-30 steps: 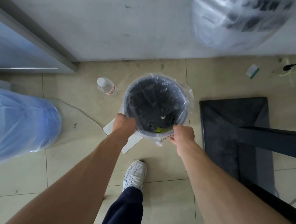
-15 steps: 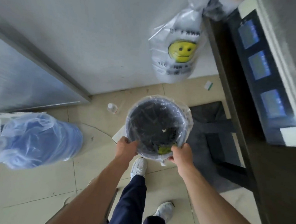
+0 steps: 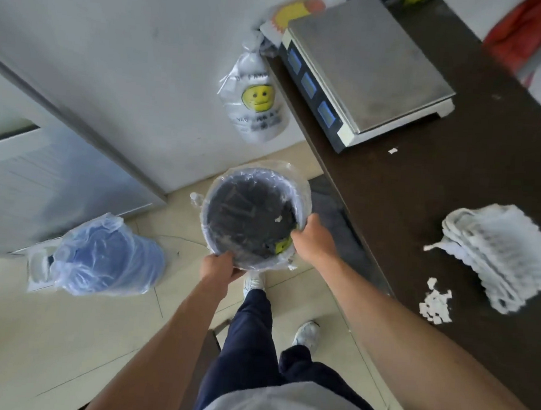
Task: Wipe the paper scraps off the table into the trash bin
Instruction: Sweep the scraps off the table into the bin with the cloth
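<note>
— Beige tile floor, grey wall, dark brown wooden desk along one side. Change logged: the round grey trash bin with clear plastic liner sat on the floor a second ago. It now appears lifted and close to the desk's edge.
— Grip?
— Left hand curled round the bin's near rim. Right hand hooked over the desk-side rim, fingers inside the liner.
— Scraps?
— Pile of small white paper scraps on the desk, well apart from the bin, next to a folded white cloth. One stray white scrap lies farther from the bin, before the steel-topped electronic scale. None wiped yet. Judgement: bin being placed to catch them.
— Writing?
— Clear plastic bag with yellow smiley face hangs beyond the bin. Dark print around the face, too blurred to read. No brand legible.
</note>
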`<move>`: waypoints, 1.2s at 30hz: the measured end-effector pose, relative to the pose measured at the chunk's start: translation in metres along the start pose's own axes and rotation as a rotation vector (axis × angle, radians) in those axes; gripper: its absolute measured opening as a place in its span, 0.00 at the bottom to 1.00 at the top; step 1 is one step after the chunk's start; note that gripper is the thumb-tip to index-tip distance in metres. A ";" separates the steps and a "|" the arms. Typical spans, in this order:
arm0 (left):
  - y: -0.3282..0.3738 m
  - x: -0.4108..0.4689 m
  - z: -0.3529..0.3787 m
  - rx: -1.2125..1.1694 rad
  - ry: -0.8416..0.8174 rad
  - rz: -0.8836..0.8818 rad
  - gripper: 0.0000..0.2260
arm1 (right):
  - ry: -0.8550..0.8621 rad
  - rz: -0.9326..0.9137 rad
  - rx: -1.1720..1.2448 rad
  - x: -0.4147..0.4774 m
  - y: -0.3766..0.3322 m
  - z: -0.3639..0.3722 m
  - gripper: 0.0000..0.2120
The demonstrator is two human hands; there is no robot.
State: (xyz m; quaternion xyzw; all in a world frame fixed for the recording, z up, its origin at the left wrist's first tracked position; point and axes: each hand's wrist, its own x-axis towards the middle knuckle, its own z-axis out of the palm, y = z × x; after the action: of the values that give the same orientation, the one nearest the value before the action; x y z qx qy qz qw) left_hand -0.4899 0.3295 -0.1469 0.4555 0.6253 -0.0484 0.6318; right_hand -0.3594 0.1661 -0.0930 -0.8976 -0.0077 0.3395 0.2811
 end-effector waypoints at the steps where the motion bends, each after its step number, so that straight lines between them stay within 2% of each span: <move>1: -0.005 -0.012 0.000 -0.014 0.001 0.011 0.04 | -0.001 -0.015 -0.020 -0.008 0.004 -0.004 0.14; 7: -0.035 -0.056 0.002 0.000 0.005 0.048 0.04 | 0.056 -0.143 -0.095 -0.038 0.029 -0.030 0.25; 12: -0.060 -0.063 0.006 0.170 0.028 0.110 0.02 | 0.207 -0.284 -0.096 -0.051 0.068 -0.070 0.23; 14: -0.068 -0.066 0.010 0.240 0.037 0.129 0.04 | 0.292 -0.326 -0.122 -0.056 0.087 -0.091 0.23; 17: -0.078 -0.074 0.020 0.347 0.036 0.144 0.04 | 0.509 -0.365 -0.215 -0.064 0.122 -0.124 0.24; 22: -0.090 -0.089 0.041 0.514 -0.008 0.176 0.04 | 0.705 -0.306 -0.367 -0.075 0.189 -0.175 0.25; 26: -0.102 -0.101 0.055 0.590 -0.051 0.193 0.05 | 0.701 -0.236 -0.467 -0.084 0.239 -0.201 0.29; 30: -0.106 -0.112 0.071 0.641 -0.128 0.212 0.03 | 0.562 -0.163 -0.516 -0.087 0.268 -0.209 0.32; 36: -0.112 -0.117 0.081 0.790 -0.073 0.229 0.07 | 0.431 -0.079 -0.467 -0.084 0.288 -0.206 0.31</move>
State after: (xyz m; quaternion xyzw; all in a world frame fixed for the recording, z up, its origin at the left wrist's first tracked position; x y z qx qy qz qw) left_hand -0.5251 0.1535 -0.1224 0.7276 0.4811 -0.2301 0.4314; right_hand -0.3487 -0.1964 -0.0632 -0.9881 -0.0602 0.1193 0.0757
